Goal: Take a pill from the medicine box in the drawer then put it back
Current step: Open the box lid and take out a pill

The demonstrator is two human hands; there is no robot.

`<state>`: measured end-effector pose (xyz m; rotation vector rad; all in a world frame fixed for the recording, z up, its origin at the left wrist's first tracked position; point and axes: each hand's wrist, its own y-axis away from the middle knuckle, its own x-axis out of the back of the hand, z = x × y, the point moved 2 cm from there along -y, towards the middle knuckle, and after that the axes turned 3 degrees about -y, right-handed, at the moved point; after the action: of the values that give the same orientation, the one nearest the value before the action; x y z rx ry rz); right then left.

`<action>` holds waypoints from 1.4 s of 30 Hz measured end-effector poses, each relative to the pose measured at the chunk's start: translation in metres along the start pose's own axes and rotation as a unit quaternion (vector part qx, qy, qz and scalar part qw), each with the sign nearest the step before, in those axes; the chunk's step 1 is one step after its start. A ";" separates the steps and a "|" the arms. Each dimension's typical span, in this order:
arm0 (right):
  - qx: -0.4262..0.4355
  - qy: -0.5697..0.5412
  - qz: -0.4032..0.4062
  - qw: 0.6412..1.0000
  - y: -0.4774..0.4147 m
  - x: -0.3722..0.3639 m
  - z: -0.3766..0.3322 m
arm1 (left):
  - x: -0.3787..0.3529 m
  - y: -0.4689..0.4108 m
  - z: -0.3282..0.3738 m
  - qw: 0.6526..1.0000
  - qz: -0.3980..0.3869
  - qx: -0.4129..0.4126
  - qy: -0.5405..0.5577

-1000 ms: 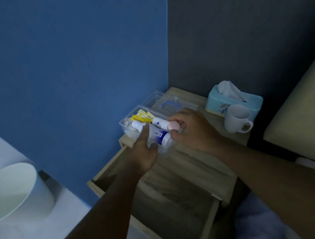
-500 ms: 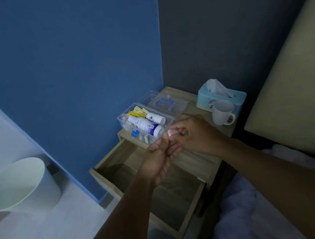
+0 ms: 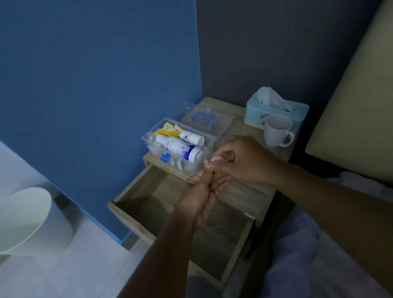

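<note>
A clear plastic medicine box (image 3: 149, 140) stands open on the back left of the wooden nightstand, with white bottles (image 3: 179, 148) and yellow packets inside. Its lid (image 3: 208, 120) with a blue handle lies just behind it. My right hand (image 3: 246, 163) is closed around a small pale pink-topped container (image 3: 217, 159), tipped toward my left hand. My left hand (image 3: 204, 193) is cupped palm-up right beneath it, fingers touching the right hand. Whether a pill lies in the palm is hidden. The nightstand drawer (image 3: 134, 218) below is pulled out.
A light blue tissue box (image 3: 254, 112) and a white mug (image 3: 276, 132) stand at the nightstand's back right. A white bin (image 3: 36, 221) is on the floor to the left. Pale bedding (image 3: 317, 245) and a beige headboard (image 3: 374, 111) lie to the right.
My left hand came out of the medicine box and turned palm-up under my right hand. The right hand drew back from the box with the small container. The view pulled back.
</note>
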<state>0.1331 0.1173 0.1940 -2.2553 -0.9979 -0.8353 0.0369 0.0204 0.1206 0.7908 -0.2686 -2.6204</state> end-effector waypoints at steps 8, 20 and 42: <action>-0.008 -0.009 -0.067 0.998 0.005 0.001 0.007 | -0.001 -0.004 -0.014 0.999 0.011 0.021 0.031; 0.030 -0.044 0.015 0.998 0.008 0.015 0.024 | 0.004 -0.002 -0.019 0.996 0.017 0.054 0.069; -0.263 -0.132 0.232 0.927 0.063 -0.058 0.189 | 0.031 -0.090 -0.064 0.998 0.045 0.033 -0.043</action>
<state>0.2119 0.1813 0.0133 -2.9564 -0.3113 -0.6471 0.0216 0.0845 0.0273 0.6731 -0.4066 -2.5752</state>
